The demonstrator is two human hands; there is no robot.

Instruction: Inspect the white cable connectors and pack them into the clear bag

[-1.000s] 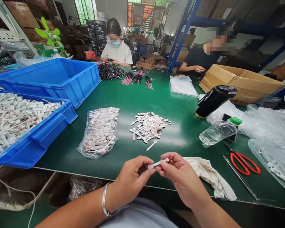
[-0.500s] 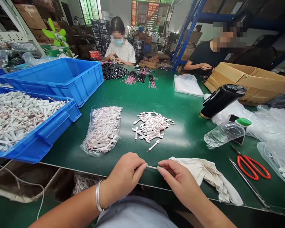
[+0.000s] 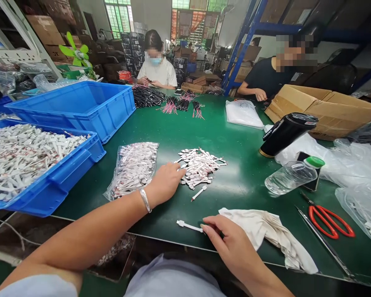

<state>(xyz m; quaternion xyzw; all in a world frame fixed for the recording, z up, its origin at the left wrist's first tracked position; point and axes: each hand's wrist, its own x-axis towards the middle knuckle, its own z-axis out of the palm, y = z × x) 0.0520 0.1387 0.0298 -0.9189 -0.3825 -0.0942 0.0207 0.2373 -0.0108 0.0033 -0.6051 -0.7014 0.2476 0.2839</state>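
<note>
My right hand (image 3: 225, 239) is low near the table's front edge, its fingertips pinching the end of a short white cable piece (image 3: 188, 225) with a flat plug. My left hand (image 3: 165, 183) reaches forward with its fingers spread, holding nothing, its tips at the edge of a loose pile of white cable pieces (image 3: 200, 167). One single piece (image 3: 199, 192) lies just in front of that pile. To the left stands a clear plastic bag of similar pieces (image 3: 132, 169). A crumpled off-white cloth (image 3: 266, 231) lies right of my right hand.
A blue crate full of white pieces (image 3: 62, 142) sits left on the green table (image 3: 235, 194). Red-handled scissors (image 3: 330, 222), tweezers (image 3: 324, 243), a water bottle (image 3: 290, 177) and a black flask (image 3: 286, 134) lie right. Two co-workers (image 3: 156, 62) sit beyond bundled wires.
My left hand has let go of the white piece and moved forward to the pile. My right hand now holds the piece alone, lower and nearer the table edge.
</note>
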